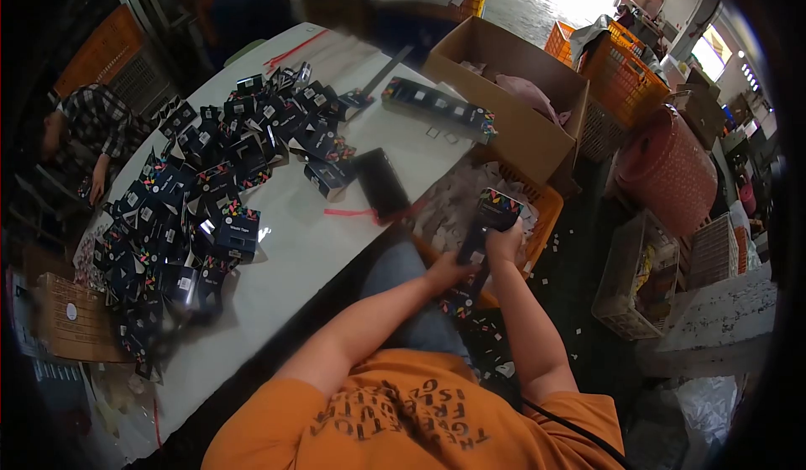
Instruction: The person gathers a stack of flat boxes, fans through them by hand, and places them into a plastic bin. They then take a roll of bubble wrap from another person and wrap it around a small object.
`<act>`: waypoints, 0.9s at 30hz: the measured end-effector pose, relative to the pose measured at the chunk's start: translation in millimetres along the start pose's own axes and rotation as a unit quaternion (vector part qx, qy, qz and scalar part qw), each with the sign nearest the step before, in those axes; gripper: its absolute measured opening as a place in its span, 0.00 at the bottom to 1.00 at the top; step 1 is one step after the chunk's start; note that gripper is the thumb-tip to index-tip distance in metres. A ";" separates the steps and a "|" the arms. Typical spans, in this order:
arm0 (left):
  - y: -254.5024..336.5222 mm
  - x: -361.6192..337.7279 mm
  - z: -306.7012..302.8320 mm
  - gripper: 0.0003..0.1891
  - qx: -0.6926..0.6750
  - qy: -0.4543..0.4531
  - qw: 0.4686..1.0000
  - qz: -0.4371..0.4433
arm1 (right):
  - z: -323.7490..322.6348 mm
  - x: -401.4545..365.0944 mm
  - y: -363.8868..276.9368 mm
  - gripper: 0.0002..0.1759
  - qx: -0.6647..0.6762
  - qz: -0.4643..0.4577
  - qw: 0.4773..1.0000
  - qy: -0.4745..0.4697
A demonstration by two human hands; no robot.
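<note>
My right hand (506, 243) is closed around the upper part of a row of black washi tape boxes (499, 207) with a colourful pattern at the ends. My left hand (445, 273) grips the same row lower down, near my lap. The row is tilted and partly hidden by my fingers. Below it stands an orange crate (550, 222) filled with white paper scraps. On the white table (290, 256) lies a big heap of loose black washi tape boxes (238, 233). Another long row of such boxes (438, 105) rests near the far right edge.
A dark rectangular block (380, 184) and a pink strip (348, 212) lie at the table's near edge. An open cardboard box (512, 92) stands beyond the crate. Another person (105, 130) sits at the left, one hand near the heap. A plastic crate (640, 277) is on the floor at right.
</note>
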State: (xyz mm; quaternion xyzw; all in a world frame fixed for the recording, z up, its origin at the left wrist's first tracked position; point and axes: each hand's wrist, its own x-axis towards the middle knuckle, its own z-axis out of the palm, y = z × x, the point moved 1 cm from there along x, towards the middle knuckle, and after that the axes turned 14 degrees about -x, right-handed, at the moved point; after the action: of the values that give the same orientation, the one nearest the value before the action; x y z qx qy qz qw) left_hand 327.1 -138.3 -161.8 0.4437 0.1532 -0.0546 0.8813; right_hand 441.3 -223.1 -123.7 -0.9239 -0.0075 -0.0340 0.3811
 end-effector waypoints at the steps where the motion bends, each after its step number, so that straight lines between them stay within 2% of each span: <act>1: 2.0 -0.8 0.3 0.14 -0.001 0.001 1.000 0.002 | -4.1 -2.0 -6.1 0.21 -0.014 0.014 0.999 -0.030; 2: 3.9 -1.9 -0.1 0.13 -0.016 -0.002 1.000 -0.012 | -4.9 -2.5 -3.7 0.21 -0.015 0.013 0.999 -0.031; 4: 6.7 1.5 -3.5 0.13 -0.033 -0.003 0.999 -0.022 | -7.5 1.4 -0.4 0.23 0.079 0.008 0.989 -0.128; 5: 4.1 3.9 -6.4 0.13 -0.019 0.000 1.000 -0.024 | -10.4 3.6 1.9 0.23 0.077 0.007 0.988 -0.130; 7: -3.5 10.0 -12.5 0.14 -0.005 0.002 1.000 -0.030 | -18.7 4.3 1.3 0.26 0.263 0.073 0.918 -0.288; 9: -8.2 13.9 -14.2 0.15 0.043 0.002 0.998 -0.036 | -19.2 7.3 10.2 0.26 0.272 0.080 0.915 -0.287; 14: -3.7 7.8 -8.4 0.15 0.033 -0.001 0.999 -0.031 | -14.2 4.8 12.7 0.27 0.315 0.105 0.902 -0.275; 16: -8.4 9.5 -10.3 0.15 0.028 -0.002 0.999 -0.032 | -8.7 5.5 13.5 0.26 0.275 0.076 0.929 -0.234; 20: -15.1 14.1 -15.7 0.15 0.014 -0.021 1.000 -0.010 | -1.8 4.9 17.0 0.25 0.268 0.093 0.932 -0.224; 22: -11.7 9.5 -7.9 0.15 0.012 -0.030 0.999 -0.008 | -2.9 2.1 19.4 0.24 0.151 0.072 0.974 -0.150; 27: 3.1 3.7 1.3 0.15 0.025 -0.046 0.999 0.000 | -11.9 -4.3 10.6 0.22 0.177 0.081 0.972 -0.135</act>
State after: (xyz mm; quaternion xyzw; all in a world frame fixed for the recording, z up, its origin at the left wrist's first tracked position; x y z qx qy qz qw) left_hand 331.6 -137.3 -159.8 0.4624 0.1114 -0.0787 0.8761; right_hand 436.7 -239.0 -123.0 -0.8355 0.0096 0.1241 0.5352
